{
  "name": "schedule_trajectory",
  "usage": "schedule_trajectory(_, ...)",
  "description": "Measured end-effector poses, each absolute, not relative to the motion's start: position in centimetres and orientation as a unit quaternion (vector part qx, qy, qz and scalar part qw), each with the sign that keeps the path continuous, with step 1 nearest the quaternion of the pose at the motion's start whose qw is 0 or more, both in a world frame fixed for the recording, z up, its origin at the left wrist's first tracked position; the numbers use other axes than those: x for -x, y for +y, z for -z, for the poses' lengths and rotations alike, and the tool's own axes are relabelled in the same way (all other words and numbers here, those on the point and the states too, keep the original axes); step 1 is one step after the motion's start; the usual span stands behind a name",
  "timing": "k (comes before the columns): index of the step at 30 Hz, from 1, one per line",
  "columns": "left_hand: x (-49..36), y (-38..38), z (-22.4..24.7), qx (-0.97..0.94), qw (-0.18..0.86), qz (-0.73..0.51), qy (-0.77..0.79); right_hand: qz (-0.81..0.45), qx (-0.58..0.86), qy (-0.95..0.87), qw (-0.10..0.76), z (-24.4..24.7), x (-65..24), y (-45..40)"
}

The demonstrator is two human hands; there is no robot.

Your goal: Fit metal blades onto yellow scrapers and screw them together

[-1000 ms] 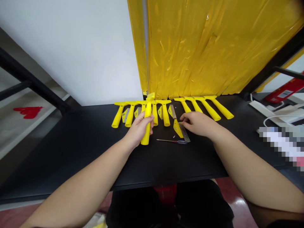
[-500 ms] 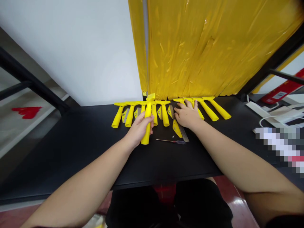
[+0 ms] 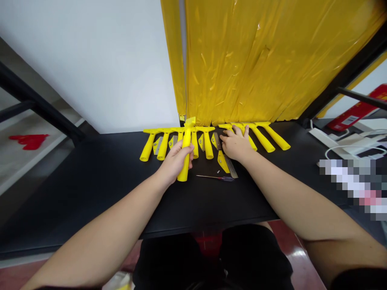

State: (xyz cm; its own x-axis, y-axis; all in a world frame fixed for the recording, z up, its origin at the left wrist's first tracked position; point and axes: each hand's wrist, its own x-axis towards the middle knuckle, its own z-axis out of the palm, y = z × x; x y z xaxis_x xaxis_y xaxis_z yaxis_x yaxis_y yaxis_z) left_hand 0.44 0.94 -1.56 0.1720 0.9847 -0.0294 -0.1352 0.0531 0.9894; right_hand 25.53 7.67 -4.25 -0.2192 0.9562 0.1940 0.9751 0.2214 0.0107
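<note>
Our left hand [image 3: 175, 162] holds a handle [image 3: 187, 139], our right hand [image 3: 237, 145] is spread wide, and a screw [image 3: 218, 172] lies undriven.

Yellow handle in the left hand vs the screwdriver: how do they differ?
The yellow handle is gripped in the left hand; the screwdriver lies on the black table. The yellow handle is thick, while the screwdriver has a thin shaft. The yellow handle points mostly away from the person; the screwdriver lies crosswise. Both are long and narrow.
</note>
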Motion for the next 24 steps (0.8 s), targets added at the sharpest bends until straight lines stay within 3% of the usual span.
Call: schedule_trajectory(24, -0.3, 1.0, 1.1, -0.519, 0.573, -0.466, 0.429, 0.057, 0.559, -0.822, 0.094, 2.2, -26.9, 6.6)
